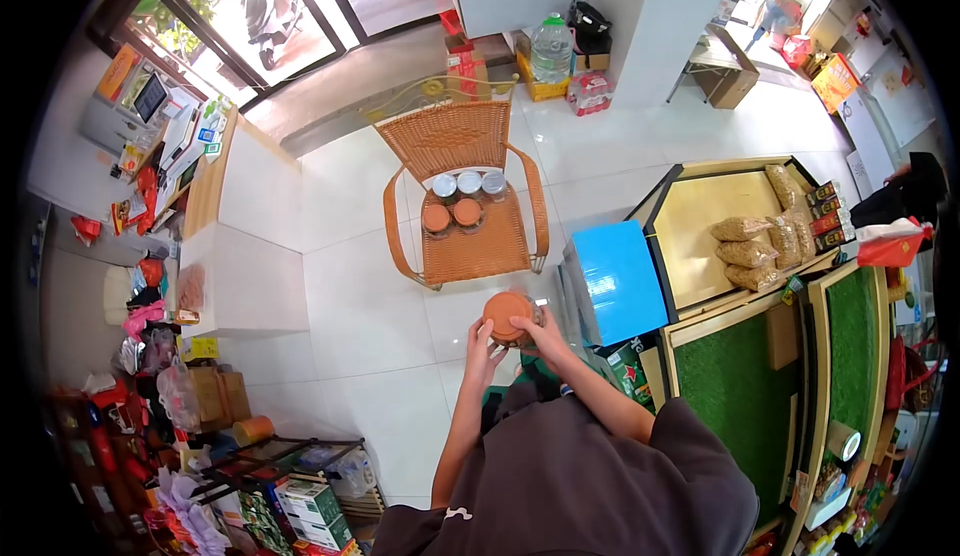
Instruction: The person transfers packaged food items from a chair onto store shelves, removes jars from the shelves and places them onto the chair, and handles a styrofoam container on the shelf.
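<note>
Close in front of my body, I hold a jar with an orange lid (507,314). My left hand (482,350) grips its left side, with the thumb near the lid's edge. On the other side my right hand (545,336) is closed around it, thumb by the rim. What fills this jar is hidden by the lid and my fingers. Beyond it stands a woven wicker chair (480,258). On the seat are two jars with orange lids (437,219) and, behind them, three silver-lidded containers (469,183).
Right of my hands is a blue-topped box (620,281) beside a wooden display stand (690,211) bearing several bags (745,253). A white counter (245,266) stands at left. A large water bottle (551,51) is by the pillar. A black rack (290,456) holds boxes at lower left.
</note>
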`<state>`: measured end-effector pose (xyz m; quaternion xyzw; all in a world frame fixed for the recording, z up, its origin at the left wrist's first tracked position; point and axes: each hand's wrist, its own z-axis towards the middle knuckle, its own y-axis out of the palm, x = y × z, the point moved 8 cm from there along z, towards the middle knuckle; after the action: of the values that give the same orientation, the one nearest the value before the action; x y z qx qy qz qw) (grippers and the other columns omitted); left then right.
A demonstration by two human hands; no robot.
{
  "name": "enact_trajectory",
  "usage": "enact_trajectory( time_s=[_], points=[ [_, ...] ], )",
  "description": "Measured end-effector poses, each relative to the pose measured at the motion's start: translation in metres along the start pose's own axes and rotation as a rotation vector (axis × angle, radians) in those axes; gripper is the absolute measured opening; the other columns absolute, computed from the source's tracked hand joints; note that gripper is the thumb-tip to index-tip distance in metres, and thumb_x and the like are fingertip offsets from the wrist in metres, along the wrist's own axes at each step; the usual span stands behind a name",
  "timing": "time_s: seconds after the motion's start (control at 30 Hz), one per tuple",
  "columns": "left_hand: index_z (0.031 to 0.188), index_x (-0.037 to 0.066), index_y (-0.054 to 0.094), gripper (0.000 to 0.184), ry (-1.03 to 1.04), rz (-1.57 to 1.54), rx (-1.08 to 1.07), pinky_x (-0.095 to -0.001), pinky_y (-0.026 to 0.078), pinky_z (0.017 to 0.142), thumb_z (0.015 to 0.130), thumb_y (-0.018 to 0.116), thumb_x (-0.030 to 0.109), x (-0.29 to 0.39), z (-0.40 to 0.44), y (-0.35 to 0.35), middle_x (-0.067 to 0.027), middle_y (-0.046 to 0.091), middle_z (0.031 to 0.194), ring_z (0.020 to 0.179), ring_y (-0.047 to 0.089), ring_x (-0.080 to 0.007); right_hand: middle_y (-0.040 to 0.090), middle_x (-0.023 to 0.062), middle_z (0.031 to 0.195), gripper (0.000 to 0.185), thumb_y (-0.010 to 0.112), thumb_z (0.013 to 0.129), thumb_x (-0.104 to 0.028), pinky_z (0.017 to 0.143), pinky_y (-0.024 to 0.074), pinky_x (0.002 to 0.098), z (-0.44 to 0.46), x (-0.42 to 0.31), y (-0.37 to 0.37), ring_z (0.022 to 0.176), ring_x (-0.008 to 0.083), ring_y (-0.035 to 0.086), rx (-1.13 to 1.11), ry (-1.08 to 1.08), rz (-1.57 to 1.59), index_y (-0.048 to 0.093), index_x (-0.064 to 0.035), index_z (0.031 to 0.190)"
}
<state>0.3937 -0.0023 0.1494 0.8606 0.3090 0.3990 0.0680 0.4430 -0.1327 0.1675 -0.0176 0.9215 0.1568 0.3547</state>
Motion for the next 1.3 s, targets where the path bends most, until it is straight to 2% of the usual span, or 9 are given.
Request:
enact_trajectory(
  time_s=[0.13, 0.17, 0.4, 0.5, 0.53, 0.67, 0.87, 1.1, 1.3],
  points=[
    [0.123, 0.015, 0.039, 0.052, -0.031, -0.091, 0.051, -0.0395, 0.044, 0.087, 0.085, 0.062, 0.043, 0.016, 0.049, 0.010, -0.0046, 0.041, 0.119, 0.105, 0.046, -0.0262, 0.050, 0.0160, 0.117, 0.105, 0.080, 0.065, -0.040, 0.065, 0.0487, 0.0325, 0.050, -0.029, -0.008, 0.088, 0.0214, 0.057, 0.165, -0.075, -0.059, 0.017, -0.0047, 0.141],
    [0.126, 0.014, 0.037, 0.058, -0.062, -0.091, 0.076, -0.0403, 0.042, 0.090, 0.084, 0.063, 0.042, 0.015, 0.066, 0.008, -0.0056, 0.040, 0.123, 0.109, 0.044, -0.0266, 0.042, 0.0182, 0.130, 0.104, 0.078, 0.067, -0.039, 0.076, 0.0507, 0.0417, 0.068, -0.031, -0.009, 0.108, 0.0287, 0.052, 0.143, -0.037, -0.081, 0.014, -0.0056, 0.143],
    [0.128, 0.011, 0.038, 0.057, -0.194, -0.120, 0.037, -0.0355, 0.042, 0.093, 0.085, 0.065, 0.036, 0.053, 0.193, 0.019, -0.0048, 0.040, 0.128, 0.112, 0.044, -0.0266, 0.043, 0.0115, 0.128, 0.096, 0.079, 0.069, -0.031, 0.078, 0.0485, 0.0383, 0.210, -0.043, -0.020, 0.105, 0.0258, 0.053, 0.156, -0.098, 0.075, 0.018, -0.0160, 0.141],
    [0.126, 0.009, 0.040, 0.054, -0.195, -0.056, 0.077, -0.0346, 0.043, 0.091, 0.084, 0.066, 0.032, 0.072, 0.255, 0.012, -0.0056, 0.043, 0.124, 0.109, 0.045, -0.0220, 0.055, 0.0131, 0.105, 0.096, 0.081, 0.068, -0.027, 0.051, 0.0438, 0.0234, 0.262, -0.056, -0.023, 0.066, 0.0123, 0.053, 0.255, -0.099, 0.188, 0.021, -0.0041, 0.139],
    [0.125, 0.009, 0.042, 0.052, -0.167, -0.010, 0.082, -0.0338, 0.044, 0.089, 0.084, 0.067, 0.031, 0.076, 0.274, 0.009, -0.0055, 0.046, 0.122, 0.107, 0.046, -0.0193, 0.041, 0.0071, 0.133, 0.092, 0.077, 0.070, -0.027, 0.082, 0.0469, 0.0418, 0.283, -0.042, -0.022, 0.114, 0.0260, 0.047, 0.169, 0.067, 0.194, 0.019, -0.0200, 0.141],
    [0.116, 0.010, 0.051, 0.039, -0.193, -0.034, 0.220, -0.0305, 0.046, 0.076, 0.084, 0.066, 0.024, 0.067, 0.338, -0.005, -0.0030, 0.056, 0.103, 0.091, 0.053, -0.0127, 0.035, 0.0078, 0.138, 0.095, 0.076, 0.071, -0.029, 0.085, 0.0467, 0.0441, 0.344, -0.027, -0.025, 0.116, 0.0278, 0.045, 0.237, 0.125, 0.285, 0.015, -0.0187, 0.144],
    [0.111, 0.006, 0.054, 0.035, -0.261, -0.066, 0.152, -0.0270, 0.050, 0.073, 0.085, 0.066, 0.026, 0.012, 0.410, -0.019, -0.0044, 0.057, 0.094, 0.082, 0.058, -0.0169, 0.032, 0.0121, 0.140, 0.102, 0.078, 0.069, -0.031, 0.083, 0.0490, 0.0442, 0.415, 0.021, -0.049, 0.119, 0.0303, 0.044, 0.324, 0.190, 0.308, 0.013, -0.0137, 0.145],
    [0.119, 0.015, 0.051, 0.032, -0.491, -0.128, 0.157, -0.0291, 0.046, 0.079, 0.089, 0.059, 0.026, -0.054, 0.437, -0.046, 0.0006, 0.054, 0.101, 0.090, 0.056, -0.0134, 0.038, 0.0174, 0.138, 0.101, 0.076, 0.069, -0.015, 0.097, 0.0404, 0.0320, 0.469, 0.029, -0.077, 0.124, 0.0264, 0.041, 0.363, -0.021, 0.186, 0.011, -0.0021, 0.145],
    [0.123, 0.014, 0.044, 0.037, -0.486, 0.051, 0.161, -0.0351, 0.044, 0.088, 0.091, 0.056, 0.027, -0.046, 0.459, -0.040, -0.0014, 0.049, 0.116, 0.096, 0.055, -0.0181, 0.043, 0.0194, 0.133, 0.105, 0.080, 0.066, -0.015, 0.092, 0.0434, 0.0304, 0.485, 0.003, -0.077, 0.116, 0.0247, 0.048, 0.329, -0.096, 0.259, 0.013, -0.0019, 0.146]
  ],
)
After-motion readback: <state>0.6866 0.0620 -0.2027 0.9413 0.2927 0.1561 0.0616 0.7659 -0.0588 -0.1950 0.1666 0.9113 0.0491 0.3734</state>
